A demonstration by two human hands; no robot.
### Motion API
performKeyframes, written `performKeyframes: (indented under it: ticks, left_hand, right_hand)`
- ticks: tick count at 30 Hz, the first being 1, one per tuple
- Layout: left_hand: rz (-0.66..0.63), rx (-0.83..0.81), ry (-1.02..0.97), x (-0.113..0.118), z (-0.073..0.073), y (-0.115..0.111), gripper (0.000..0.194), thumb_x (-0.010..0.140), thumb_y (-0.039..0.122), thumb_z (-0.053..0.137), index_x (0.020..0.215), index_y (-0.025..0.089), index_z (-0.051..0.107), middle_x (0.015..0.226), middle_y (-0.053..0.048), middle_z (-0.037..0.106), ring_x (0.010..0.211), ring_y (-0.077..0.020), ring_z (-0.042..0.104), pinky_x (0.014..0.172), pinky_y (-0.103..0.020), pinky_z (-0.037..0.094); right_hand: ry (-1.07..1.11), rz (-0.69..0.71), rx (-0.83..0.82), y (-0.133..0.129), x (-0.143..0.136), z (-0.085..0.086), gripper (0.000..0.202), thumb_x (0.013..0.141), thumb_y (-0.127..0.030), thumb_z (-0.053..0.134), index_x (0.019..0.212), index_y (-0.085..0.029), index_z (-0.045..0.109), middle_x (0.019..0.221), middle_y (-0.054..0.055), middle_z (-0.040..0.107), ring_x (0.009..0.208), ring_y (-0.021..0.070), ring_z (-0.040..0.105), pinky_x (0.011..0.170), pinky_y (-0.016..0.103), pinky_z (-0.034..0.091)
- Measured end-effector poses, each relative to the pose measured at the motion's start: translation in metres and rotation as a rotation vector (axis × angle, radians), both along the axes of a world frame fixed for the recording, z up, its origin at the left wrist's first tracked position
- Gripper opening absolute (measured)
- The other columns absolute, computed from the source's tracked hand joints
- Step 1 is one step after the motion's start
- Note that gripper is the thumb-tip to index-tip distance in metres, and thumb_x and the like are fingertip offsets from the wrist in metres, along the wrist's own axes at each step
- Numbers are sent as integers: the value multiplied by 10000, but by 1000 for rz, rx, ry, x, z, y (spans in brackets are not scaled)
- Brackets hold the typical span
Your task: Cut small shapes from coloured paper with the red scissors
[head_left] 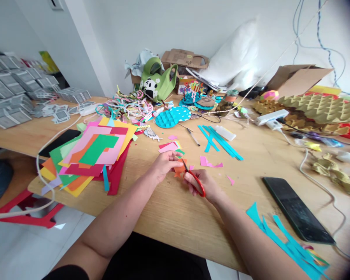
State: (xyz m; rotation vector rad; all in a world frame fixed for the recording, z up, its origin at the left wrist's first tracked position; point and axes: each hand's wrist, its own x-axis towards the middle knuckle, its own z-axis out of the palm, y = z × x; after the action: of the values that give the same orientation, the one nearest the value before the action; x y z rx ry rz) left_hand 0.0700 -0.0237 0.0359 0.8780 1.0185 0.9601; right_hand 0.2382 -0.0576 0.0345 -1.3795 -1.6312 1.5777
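Note:
Between its fingertips my left hand (165, 165) pinches a small piece of orange paper (180, 168) over the wooden table (169, 210). My right hand (200, 182) grips red-handled scissors (198, 183), their dark blades at the orange paper's right edge. Just beyond my left hand lie small pink, red and green paper pieces (169, 147). Pink paper scraps (210, 162) are scattered to the right of the scissors. An orange scrap shows just below the held paper; whether it is still joined to it I cannot tell.
A stack of coloured paper (99, 149) lies at left, with a white cable beside it. Blue strips (221, 142), a pen (193, 137) and a white bottle (225, 132) lie ahead. At right are a phone (299, 210), blue offcuts (288, 245) and egg trays (312, 109).

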Motion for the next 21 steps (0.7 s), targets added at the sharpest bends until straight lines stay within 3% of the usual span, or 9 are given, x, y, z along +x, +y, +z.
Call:
performKeyframes:
  ticks: [21]
  left_hand:
    - [0,-7,-2,0,1,-1,358,619,98,696,964,129,603,745,-11,617,638,-116,600,563,-222,430]
  right_hand:
    - [-20,15,34,0,-1,1,631,686,-762,533,562,-143,539,429,19,547,340,74,459,353,180,282]
